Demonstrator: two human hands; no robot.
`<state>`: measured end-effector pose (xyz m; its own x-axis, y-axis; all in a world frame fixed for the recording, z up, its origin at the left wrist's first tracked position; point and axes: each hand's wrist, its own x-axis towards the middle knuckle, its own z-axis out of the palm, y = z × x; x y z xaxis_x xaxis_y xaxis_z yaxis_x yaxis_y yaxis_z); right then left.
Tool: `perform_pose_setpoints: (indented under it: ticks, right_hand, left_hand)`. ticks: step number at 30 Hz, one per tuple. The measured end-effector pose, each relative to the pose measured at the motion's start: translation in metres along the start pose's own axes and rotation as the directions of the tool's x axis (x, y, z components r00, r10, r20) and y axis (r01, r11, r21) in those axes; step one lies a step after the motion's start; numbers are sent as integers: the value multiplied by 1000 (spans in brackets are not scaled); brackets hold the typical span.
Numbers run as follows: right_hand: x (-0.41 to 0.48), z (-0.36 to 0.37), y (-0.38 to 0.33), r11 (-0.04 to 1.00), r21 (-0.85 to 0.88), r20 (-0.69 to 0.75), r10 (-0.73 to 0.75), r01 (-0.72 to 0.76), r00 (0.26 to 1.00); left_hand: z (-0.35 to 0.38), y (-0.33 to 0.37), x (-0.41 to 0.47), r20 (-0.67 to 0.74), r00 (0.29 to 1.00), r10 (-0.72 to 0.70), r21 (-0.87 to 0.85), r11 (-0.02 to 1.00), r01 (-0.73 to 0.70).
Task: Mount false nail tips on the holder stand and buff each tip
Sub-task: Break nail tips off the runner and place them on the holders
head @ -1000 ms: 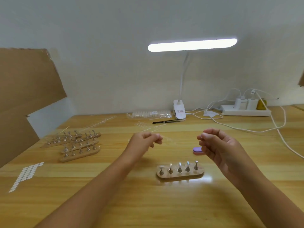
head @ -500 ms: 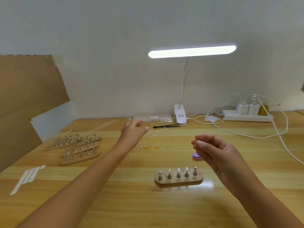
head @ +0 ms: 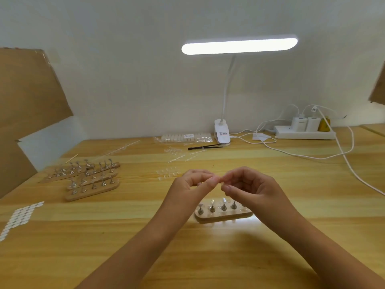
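A wooden holder stand point(head: 224, 214) with a row of metal pegs sits on the table just below my hands; its right end is hidden by my right wrist. My left hand point(head: 191, 185) and my right hand point(head: 252, 187) meet fingertip to fingertip above it. Both pinch one small clear nail tip point(head: 220, 180), which is barely visible between the fingers. A loose cluster of clear nail tips point(head: 167, 173) lies on the wood just left of my left hand.
Several more peg stands point(head: 91, 181) lie at the left, with a sheet of white sticky dots point(head: 18, 217) nearer the left edge. At the back are a bag of tips point(head: 185, 138), a black brush point(head: 205, 146), a clip lamp point(head: 222, 134), and a power strip point(head: 304, 134) with a white cable point(head: 350, 165).
My left hand reached back to the loose tips, then returned to the middle. My right hand moved left to meet it. The purple block is now hidden behind my right hand.
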<state>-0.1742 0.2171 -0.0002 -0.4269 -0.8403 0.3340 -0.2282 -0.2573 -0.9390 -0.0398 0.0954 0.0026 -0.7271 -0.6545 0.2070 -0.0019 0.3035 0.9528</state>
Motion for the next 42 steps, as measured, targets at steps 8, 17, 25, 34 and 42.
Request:
perform_pose_setpoints:
  ticks: [8, 17, 25, 34, 42]
  right_hand:
    - [0, 1, 3, 999, -21, -1, -32, 32, 999]
    - [-1, 0, 7, 983, -133, 15, -125, 126, 992]
    - [-1, -2, 4, 885, -371, 25, -295, 283, 955]
    - [7, -46, -4, 740, -656, 54, -152, 150, 987]
    - [6, -55, 5, 689, -724, 112, 79, 27, 991]
  left_hand:
    - [1, -1, -5, 57, 997, -48, -1, 999, 48]
    - [0, -2, -3, 75, 991, -107, -85, 990, 113]
    - [2, 0, -4, 25, 999, -26, -100, 995, 28]
    - [3, -12, 0, 45, 992, 118, 348, 929, -127]
    - [7, -26, 0, 210, 978, -16, 557, 824, -106]
